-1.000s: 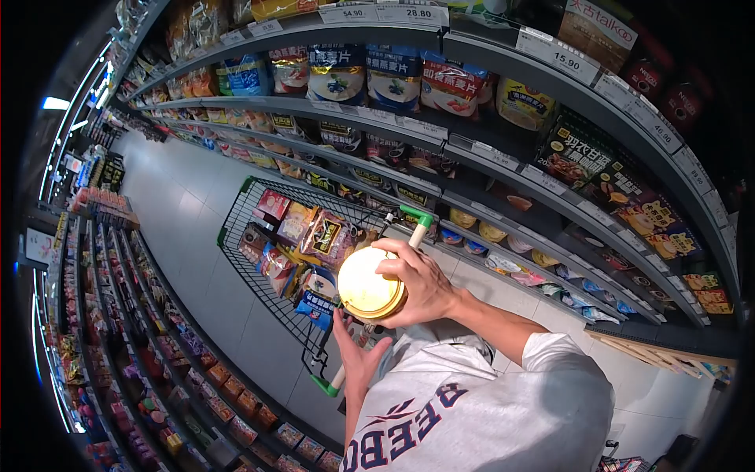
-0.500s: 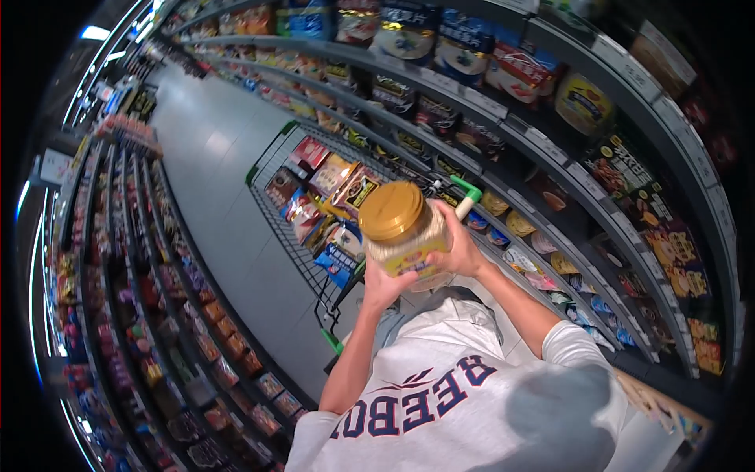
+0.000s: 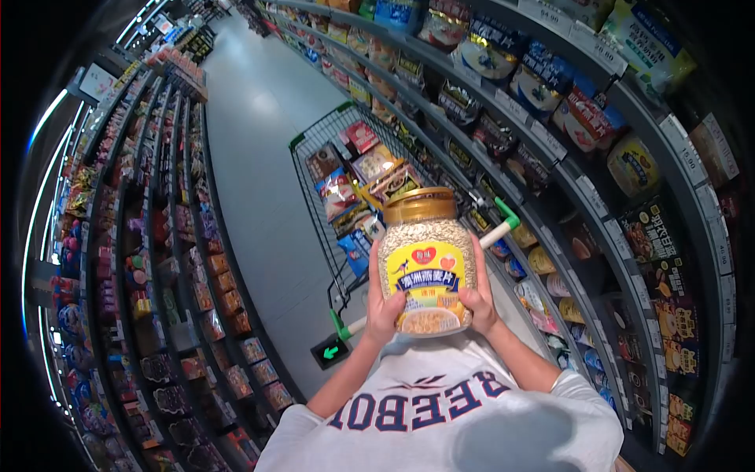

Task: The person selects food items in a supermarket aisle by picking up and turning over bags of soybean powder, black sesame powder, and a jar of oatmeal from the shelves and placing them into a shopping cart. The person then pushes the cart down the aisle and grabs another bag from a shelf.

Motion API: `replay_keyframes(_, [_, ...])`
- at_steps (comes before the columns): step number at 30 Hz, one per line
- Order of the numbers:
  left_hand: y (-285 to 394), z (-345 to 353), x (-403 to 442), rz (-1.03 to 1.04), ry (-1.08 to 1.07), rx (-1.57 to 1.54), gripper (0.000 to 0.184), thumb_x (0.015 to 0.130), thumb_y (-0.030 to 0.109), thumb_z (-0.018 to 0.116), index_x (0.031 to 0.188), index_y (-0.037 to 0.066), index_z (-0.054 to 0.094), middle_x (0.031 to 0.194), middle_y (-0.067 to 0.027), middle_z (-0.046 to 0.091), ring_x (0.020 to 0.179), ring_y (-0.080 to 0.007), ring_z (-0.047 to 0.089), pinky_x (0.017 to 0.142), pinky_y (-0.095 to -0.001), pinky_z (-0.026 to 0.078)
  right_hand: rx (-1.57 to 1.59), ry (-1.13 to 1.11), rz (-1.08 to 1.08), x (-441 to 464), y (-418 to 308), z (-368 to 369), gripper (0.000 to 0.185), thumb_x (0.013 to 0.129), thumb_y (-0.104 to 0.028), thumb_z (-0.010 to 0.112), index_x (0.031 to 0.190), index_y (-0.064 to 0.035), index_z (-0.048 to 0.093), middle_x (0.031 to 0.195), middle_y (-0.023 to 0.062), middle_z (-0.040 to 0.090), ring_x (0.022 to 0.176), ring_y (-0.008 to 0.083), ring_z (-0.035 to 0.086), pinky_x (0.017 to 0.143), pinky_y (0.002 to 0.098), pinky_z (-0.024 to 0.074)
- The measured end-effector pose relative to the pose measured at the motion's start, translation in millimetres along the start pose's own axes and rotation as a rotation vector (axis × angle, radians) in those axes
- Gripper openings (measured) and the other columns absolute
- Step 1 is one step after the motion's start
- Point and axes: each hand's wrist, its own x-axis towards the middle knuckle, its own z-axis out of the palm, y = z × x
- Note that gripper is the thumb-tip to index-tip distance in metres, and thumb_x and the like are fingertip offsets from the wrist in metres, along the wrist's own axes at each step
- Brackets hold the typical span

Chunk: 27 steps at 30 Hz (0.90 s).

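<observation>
The oat jar [image 3: 427, 256] is before the shirt [image 3: 425, 389], near the shopping cart [image 3: 297, 143]. Long axis runs up the view, gold lid [image 3: 421, 206] farthest from the shirt, label [image 3: 427, 281] face-on. Left hand [image 3: 384, 303] and right hand [image 3: 481, 293] are clamped on opposite sides.

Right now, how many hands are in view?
2. The left hand holds the left side of the jar of oats, and the right hand holds its right side. Each is partly hidden by the jar; I see no others.
</observation>
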Motion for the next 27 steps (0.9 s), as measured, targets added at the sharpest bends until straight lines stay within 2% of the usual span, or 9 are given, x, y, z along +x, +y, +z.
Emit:
replay_keyframes(3, [5, -2, 26, -0.417, 0.149, -0.122, 0.099, 0.092, 0.036, 0.065, 0.164, 0.004, 0.006, 0.161, -0.0194, 0.029, 0.148, -0.0283, 0.032, 0.122, -0.0415, 0.026, 0.147, 0.129, 0.362, 26, -3, -1, 0.098, 0.089, -0.039, 0.063, 0.162, -0.0004, 0.010, 0.161, 0.0186, 0.026, 0.148, 0.0266, 0.031, 0.122, 0.0380, 0.0242])
replay_keyframes(7, [-6, -5, 10, 0.049, 0.012, -0.002, 0.092, 0.094, 0.025, 0.062, 0.164, 0.003, 0.006, 0.158, -0.0185, 0.034, 0.138, -0.0270, 0.044, 0.115, -0.0360, 0.037, 0.013, -0.075, -0.144, 16, 3, 0, 0.096, 0.090, -0.037, 0.061, 0.163, -0.0017, 0.010, 0.162, 0.0176, 0.026, 0.151, 0.0270, 0.026, 0.123, 0.0366, 0.0222])
replay_keyframes(9, [12, -3, 23, -0.286, 0.098, -0.111, 0.102, 0.090, 0.033, 0.068, 0.165, 0.006, 0.005, 0.161, -0.0186, 0.030, 0.146, -0.0284, 0.036, 0.120, -0.0393, 0.029, 0.041, 0.025, 0.083, 19, 2, -2, 0.110, 0.081, -0.043, 0.068, 0.163, -0.0027, 0.007, 0.163, 0.0188, 0.024, 0.151, 0.0295, 0.026, 0.124, 0.0393, 0.0205])
replay_keyframes(13, [-8, -7, 7, 0.076, 0.023, 0.017, 0.103, 0.089, 0.036, 0.068, 0.165, 0.006, 0.004, 0.161, -0.0178, 0.030, 0.145, -0.0270, 0.035, 0.120, -0.0392, 0.029, 0.028, -0.104, -0.091, 21, 7, -7, 0.114, 0.080, -0.045, 0.069, 0.163, -0.0028, 0.003, 0.164, 0.0194, 0.022, 0.151, 0.0306, 0.026, 0.123, 0.0403, 0.0216])
replay_keyframes(17, [10, -3, 21, -0.198, 0.125, -0.071, 0.103, 0.090, 0.037, 0.066, 0.164, 0.005, 0.002, 0.162, -0.0176, 0.029, 0.145, -0.0276, 0.035, 0.120, -0.0387, 0.028, -0.046, -0.019, 0.168, 38, 2, -13, 0.113, 0.082, -0.045, 0.067, 0.163, -0.0005, 0.003, 0.165, 0.0197, 0.020, 0.152, 0.0301, 0.024, 0.124, 0.0401, 0.0202])
replay_keyframes(19, [-6, -7, 12, 0.081, 0.053, 0.056, 0.102, 0.092, 0.039, 0.066, 0.164, 0.004, 0.002, 0.160, -0.0176, 0.031, 0.144, -0.0270, 0.036, 0.119, -0.0384, 0.031, -0.074, -0.141, -0.119, 32, 7, -10, 0.108, 0.084, -0.047, 0.064, 0.163, 0.0001, 0.007, 0.164, 0.0195, 0.023, 0.151, 0.0280, 0.025, 0.123, 0.0393, 0.0208])
replay_keyframes(22, [6, -10, 12, -0.072, 0.082, 0.045, 0.103, 0.093, 0.039, 0.067, 0.164, 0.004, 0.002, 0.162, -0.0169, 0.030, 0.146, -0.0268, 0.035, 0.120, -0.0384, 0.029, -0.061, -0.048, 0.109, 41, -10, -1, 0.112, 0.083, -0.052, 0.065, 0.162, 0.0005, 0.006, 0.162, 0.0200, 0.025, 0.151, 0.0285, 0.027, 0.123, 0.0392, 0.0209])
replay_keyframes(25, [-4, -8, 17, 0.165, 0.022, 0.075, 0.100, 0.095, 0.041, 0.065, 0.164, 0.005, 0.002, 0.162, -0.0168, 0.028, 0.146, -0.0263, 0.035, 0.119, -0.0378, 0.030, -0.117, -0.155, -0.138, 41, 3, -9, 0.109, 0.085, -0.050, 0.063, 0.162, 0.0010, 0.007, 0.163, 0.0214, 0.025, 0.152, 0.0299, 0.025, 0.124, 0.0399, 0.0201])
replay_keyframes(27, [5, -11, 26, 0.055, 0.072, 0.127, 0.103, 0.094, 0.043, 0.066, 0.164, 0.006, 0.001, 0.164, -0.0172, 0.026, 0.147, -0.0270, 0.034, 0.120, -0.0386, 0.029, -0.118, -0.132, -0.018, 49, -5, -9, 0.107, 0.085, -0.047, 0.064, 0.162, 0.0014, 0.006, 0.164, 0.0214, 0.022, 0.153, 0.0299, 0.023, 0.124, 0.0409, 0.0173])
